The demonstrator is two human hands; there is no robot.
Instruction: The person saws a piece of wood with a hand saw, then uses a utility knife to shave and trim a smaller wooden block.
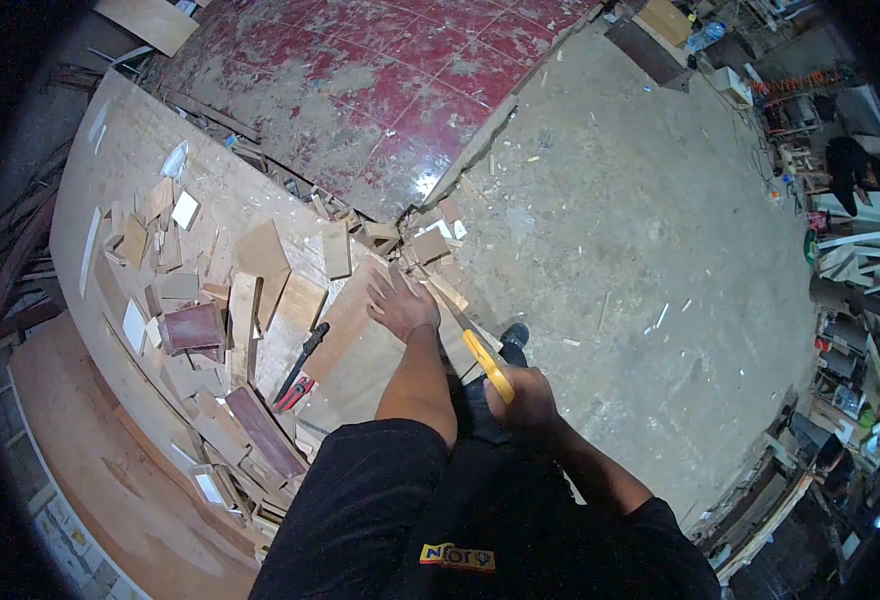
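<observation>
My left hand (402,306) lies with fingers spread on a flat wooden board (343,338), pressing near its right end. In my right hand (528,402) is a handsaw (487,364), gripped by its yellow handle. The saw's blade slants up and left past my left hand, close along the board's right edge. A thin strip of pale wood (448,291) shows beside the blade. Left of the board lie a long black tool (305,360) and a tool with red handles (294,394).
Wood offcuts cover the worktable (125,125) on my left, among them a dark red block (193,328) and a dark red plank (264,432). Red tiles (390,90) lie ahead. Concrete floor (620,220) stretches right, with scattered scraps. A person (850,172) is at the far right.
</observation>
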